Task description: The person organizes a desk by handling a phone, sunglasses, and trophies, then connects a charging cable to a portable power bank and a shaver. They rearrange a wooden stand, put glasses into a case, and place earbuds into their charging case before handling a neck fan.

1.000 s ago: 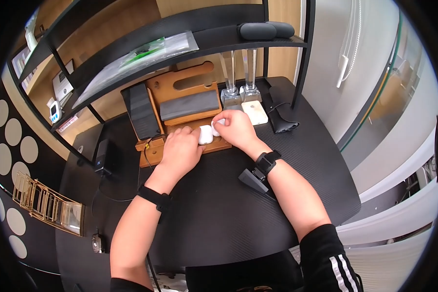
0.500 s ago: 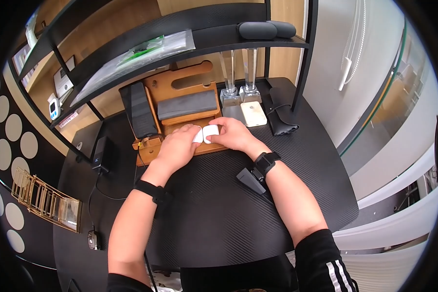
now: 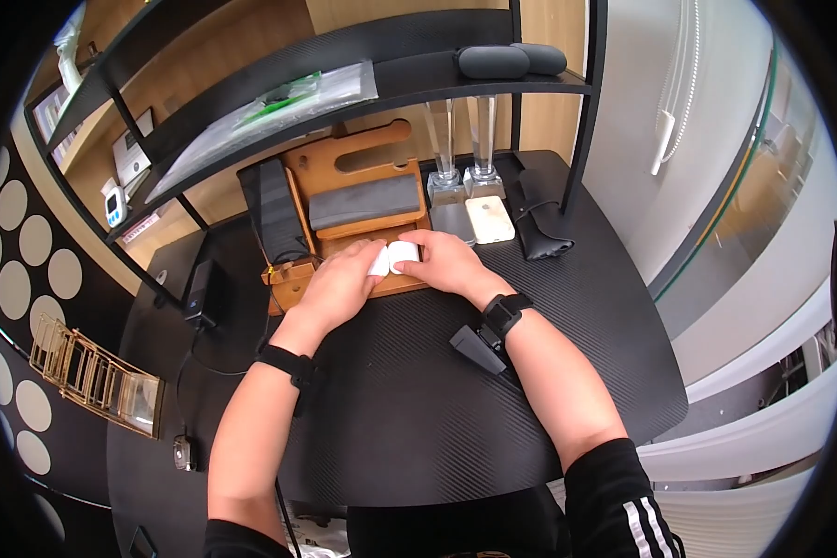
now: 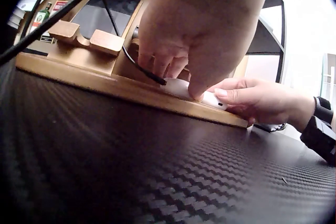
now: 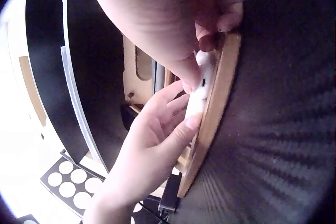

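Observation:
Two small white rounded cases, resembling earbud cases, sit side by side at the front of a wooden desk organizer (image 3: 288,297). My left hand (image 3: 338,286) grips the left white case (image 3: 379,261), its thumb on the near side and fingers over the far side. Thumb and fingers of my right hand (image 3: 451,264) pinch the right white case (image 3: 404,252). A small dark slot shows on the right case (image 5: 207,71) in the right wrist view. In the left wrist view, a black cable (image 4: 126,53) hangs with its end beside the left case.
A black shelf (image 3: 418,98) spans the desk behind, bearing a plastic bag (image 3: 344,86) and a dark rounded case (image 3: 493,62). Right of the organizer lie a pale phone (image 3: 490,219) and a black pouch (image 3: 541,232). At left are a black box (image 3: 201,294) and a gold rack (image 3: 93,377).
A second ago my right hand pinched its case higher and farther right; it then came down and left, level beside the other. Since half a second ago the hands have barely moved.

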Demonstrator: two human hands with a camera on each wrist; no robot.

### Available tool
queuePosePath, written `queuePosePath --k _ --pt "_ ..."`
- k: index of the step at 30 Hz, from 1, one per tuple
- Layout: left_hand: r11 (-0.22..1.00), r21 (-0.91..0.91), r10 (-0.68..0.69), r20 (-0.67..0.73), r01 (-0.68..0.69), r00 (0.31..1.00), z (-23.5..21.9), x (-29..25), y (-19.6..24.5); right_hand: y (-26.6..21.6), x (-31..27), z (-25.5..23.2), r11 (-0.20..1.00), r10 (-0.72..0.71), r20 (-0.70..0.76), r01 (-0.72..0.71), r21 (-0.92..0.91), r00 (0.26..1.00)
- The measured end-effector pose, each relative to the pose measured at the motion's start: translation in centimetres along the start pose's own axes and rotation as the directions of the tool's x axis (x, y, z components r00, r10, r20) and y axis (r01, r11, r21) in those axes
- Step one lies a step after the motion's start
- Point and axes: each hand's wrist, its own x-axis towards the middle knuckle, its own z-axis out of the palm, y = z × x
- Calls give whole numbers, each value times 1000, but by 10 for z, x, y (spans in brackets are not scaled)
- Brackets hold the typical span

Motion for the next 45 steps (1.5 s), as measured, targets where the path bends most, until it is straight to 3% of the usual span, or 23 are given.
queuePosePath --k 3,6,8,10,13,15,17,19,21,22,25,26,29,31,32,34,35,37,38,40,41,43,45 --pt "988 152 7 -51 1 999 5 -5 4 -3 -1 -5 1000 -8 13 8 16 1000" --pt "973 194 154 -142 -125 978 -7 -19 46 3 3 -6 996 -15 15 13 83 1000" --pt "987 59 151 -37 -148 988 -23 -37 83 11 10 -1 997 -18 -2 18 81 1000" --pt "980 -3 197 111 -198 974 -37 -64 106 9 9 -2 976 94 51 -103 191 994" --pt "956 -118 293 440 -269 849 -60 -110 123 8 7 -1 973 80 -13 -75 218 997" --pt "925 -157 374 530 -345 761 -70 -141 124 15 11 5 975 56 -69 -40 218 996" --pt "922 -132 372 559 -363 741 -76 -170 121 15 10 5 962 85 -63 -65 267 994" --pt "942 -95 320 538 -321 780 -73 -192 118 12 9 6 960 133 -147 -90 266 980" --pt "969 84 170 455 -233 874 -73 -205 114 1 3 -2 932 249 -93 -212 295 964" --pt "974 120 124 428 -192 895 -70 -212 108 4 5 -3 957 240 -116 -215 196 964" --pt "970 182 72 418 -161 906 -72 -224 98 -28 -15 -33 971 174 42 -165 -172 984" --pt "980 139 73 426 -145 902 -72 -228 95 -45 -25 -42 971 172 34 -164 -177 985" --pt "982 149 55 362 -116 931 -69 -235 89 -85 -57 -47 937 -44 109 79 -339 993" --pt "985 163 13 271 -59 963 -72 -234 90 -114 -80 -37 885 -252 183 303 -354 950" --pt "984 180 -32 186 -2 982 -74 -233 90 -118 -89 -23 795 -429 182 465 -389 885" --pt "978 204 -71 130 44 989 -75 -231 85 -137 -110 -5 666 -522 343 625 -407 781" --pt "972 218 -104 78 85 992 -73 -231 82 -141 -119 0 656 -463 481 653 -380 745" --pt "966 232 -157 185 112 970 -65 -238 72 -134 -124 12 602 -239 776 716 -354 584" --pt "971 208 -176 285 119 942 -61 -243 66 -131 -125 17 604 -211 774 703 -377 597" --pt "982 110 -188 458 154 869 -53 -249 57 -129 -124 25 643 -73 871 691 -331 485" --pt "987 89 -160 449 134 879 -53 -247 58 -129 -124 26 641 -45 865 679 -359 499" --pt "977 77 -211 531 201 821 -55 -244 61 -132 -124 30 649 -5 878 669 -362 479" --pt "980 38 -187 525 197 830 -49 -244 60 -134 -125 31 633 18 872 669 -389 489"
